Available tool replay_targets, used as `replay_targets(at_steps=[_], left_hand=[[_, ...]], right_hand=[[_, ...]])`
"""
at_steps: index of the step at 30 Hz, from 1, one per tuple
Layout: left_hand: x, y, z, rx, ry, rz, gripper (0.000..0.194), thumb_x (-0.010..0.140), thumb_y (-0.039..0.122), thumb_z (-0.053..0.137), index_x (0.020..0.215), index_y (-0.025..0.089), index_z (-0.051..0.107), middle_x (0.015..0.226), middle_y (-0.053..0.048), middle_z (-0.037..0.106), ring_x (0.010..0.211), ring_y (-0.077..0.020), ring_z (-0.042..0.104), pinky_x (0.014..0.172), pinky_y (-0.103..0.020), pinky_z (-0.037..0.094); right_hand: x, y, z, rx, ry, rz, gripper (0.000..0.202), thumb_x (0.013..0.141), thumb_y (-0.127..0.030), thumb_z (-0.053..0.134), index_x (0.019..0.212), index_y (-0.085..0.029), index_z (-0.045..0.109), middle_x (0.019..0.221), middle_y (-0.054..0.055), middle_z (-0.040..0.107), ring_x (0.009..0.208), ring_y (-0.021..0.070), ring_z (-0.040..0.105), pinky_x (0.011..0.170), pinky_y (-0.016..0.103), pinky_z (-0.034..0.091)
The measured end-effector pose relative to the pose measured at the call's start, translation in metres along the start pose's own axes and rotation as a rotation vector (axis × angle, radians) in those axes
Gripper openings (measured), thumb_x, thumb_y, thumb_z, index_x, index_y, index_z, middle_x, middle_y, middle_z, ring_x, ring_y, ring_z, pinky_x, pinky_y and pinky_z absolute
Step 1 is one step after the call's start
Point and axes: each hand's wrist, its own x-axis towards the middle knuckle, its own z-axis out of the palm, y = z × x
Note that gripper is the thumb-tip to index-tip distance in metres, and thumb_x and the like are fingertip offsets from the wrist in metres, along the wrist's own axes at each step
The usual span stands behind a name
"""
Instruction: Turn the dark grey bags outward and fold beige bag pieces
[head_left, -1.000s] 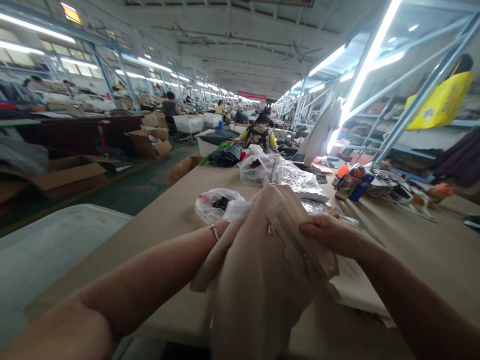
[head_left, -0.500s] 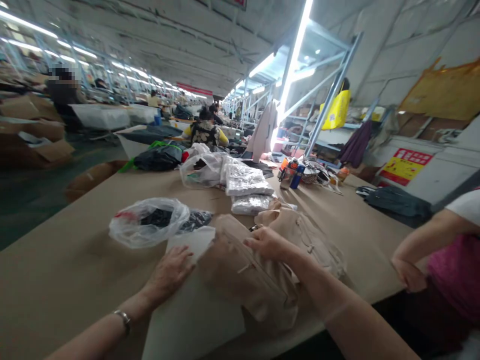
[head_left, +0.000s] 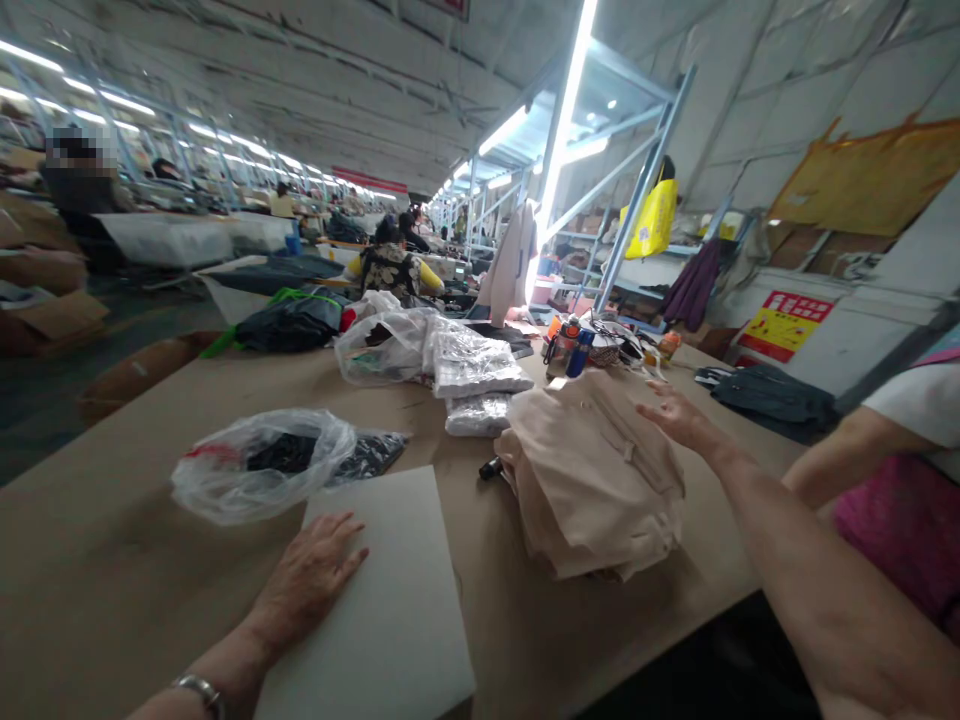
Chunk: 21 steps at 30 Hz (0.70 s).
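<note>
Partly cut off, left hand (head_left: 309, 575) presses white board (head_left: 382, 600).

A large garment factory hall. Long brown worktables (head_left: 150, 560) run into the distance under rows of strip lights (head_left: 562, 130). Folded beige clothes (head_left: 592, 480) and bagged garments (head_left: 472, 365) lie mid-frame. Metal shelving (head_left: 637, 190) stands at upper right, cardboard boxes (head_left: 45, 310) at far left, and seated workers (head_left: 390, 265) behind.

Matt beige cloth garment stack (head_left: 596, 480), smooth matt white board sheet (head_left: 382, 590), glossy crinkled clear plastic bag (head_left: 259, 465), matt brown paper-covered table (head_left: 112, 560)
</note>
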Motion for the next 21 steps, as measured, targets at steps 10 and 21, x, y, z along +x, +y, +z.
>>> replay_targets(at_steps=[10, 21], left_hand=[[0.000, -0.001, 0.000, 0.019, 0.022, 0.034, 0.050, 0.083, 0.049, 0.038, 0.111, 0.015, 0.063, 0.127, -0.012, 0.054, 0.121, -0.0295, 0.046, 0.105, -0.047, 0.036], [0.008, -0.003, 0.001, 0.014, 0.044, 0.102, 0.055, 0.083, 0.051, 0.030, 0.108, 0.014, 0.062, 0.121, -0.012, 0.057, 0.114, -0.0301, 0.051, 0.098, -0.048, 0.041]], right_hand=[[-0.115, -0.002, 0.179, -0.175, -0.240, 0.035, 0.051, 0.082, -0.032, 0.053, 0.131, -0.018, 0.051, 0.139, 0.017, 0.042, 0.135, 0.0394, 0.022, 0.103, 0.066, 0.011], [-0.220, -0.014, 0.177, -0.013, -0.211, -0.003, 0.046, 0.083, -0.023, 0.045, 0.128, -0.012, 0.052, 0.139, 0.013, 0.042, 0.130, 0.0231, 0.035, 0.111, 0.039, 0.028]])
